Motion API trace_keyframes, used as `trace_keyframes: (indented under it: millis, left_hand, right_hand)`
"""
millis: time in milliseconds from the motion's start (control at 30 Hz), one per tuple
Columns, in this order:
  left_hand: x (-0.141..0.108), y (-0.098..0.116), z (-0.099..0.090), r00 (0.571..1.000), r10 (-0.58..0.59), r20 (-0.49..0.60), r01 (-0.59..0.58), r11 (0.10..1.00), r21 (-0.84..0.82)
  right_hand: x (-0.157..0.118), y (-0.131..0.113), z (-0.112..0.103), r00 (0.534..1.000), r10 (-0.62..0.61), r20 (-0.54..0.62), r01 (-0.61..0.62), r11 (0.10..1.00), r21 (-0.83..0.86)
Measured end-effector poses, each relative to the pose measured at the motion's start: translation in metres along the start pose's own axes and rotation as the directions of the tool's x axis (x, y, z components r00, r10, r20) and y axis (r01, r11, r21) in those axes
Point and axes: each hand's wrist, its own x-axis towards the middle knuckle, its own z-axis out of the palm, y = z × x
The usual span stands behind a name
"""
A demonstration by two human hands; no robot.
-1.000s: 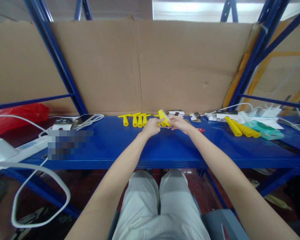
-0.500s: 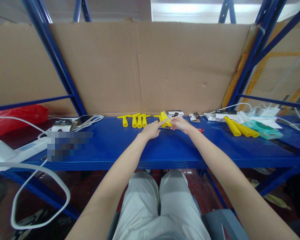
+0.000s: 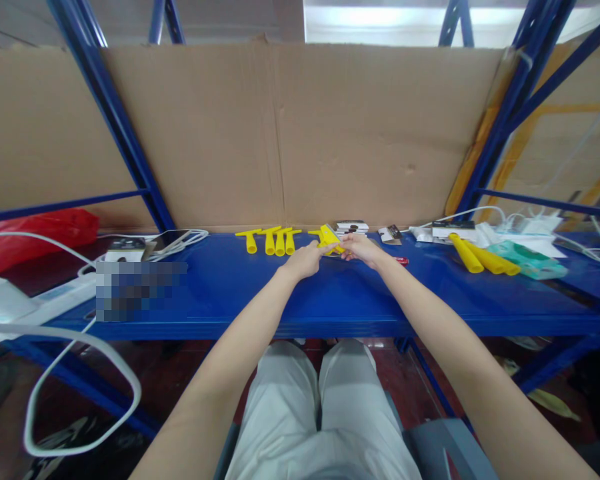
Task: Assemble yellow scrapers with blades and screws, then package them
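yellow tool left of right hand, which pinches it | left hand finger extended, hold unclear | counter runs to near edge, cardboard far

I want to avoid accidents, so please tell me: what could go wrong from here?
The yellow piece might slip, as the right hand seems to hold it only near one end. The left hand could nudge the row of yellow T-shaped pieces beside it. The right hand might also brush the red object lying close by.
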Motion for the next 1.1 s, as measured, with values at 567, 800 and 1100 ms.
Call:
trace_keyframes:
  millis: [567,800,1100]
  left_hand:
    - [0.005,-0.009,0.005,0.995,-0.060,-0.074,0.049,0.989,-0.142]
    - [0.005,-0.013,0.007,0.998,-0.025,-0.063,0.018,0.994,-0.109]
    - [0.004,-0.017,0.008,0.999,0.013,-0.053,-0.024,0.979,-0.204]
  right_hand:
    - [-0.004,0.000,-0.005,0.986,-0.117,0.116,0.103,0.987,0.124]
    - [0.002,0.007,-0.002,0.987,-0.141,0.079,0.134,0.987,0.087]
    - [0.004,0.010,-0.001,0.978,-0.180,0.102,0.178,0.984,0.025]
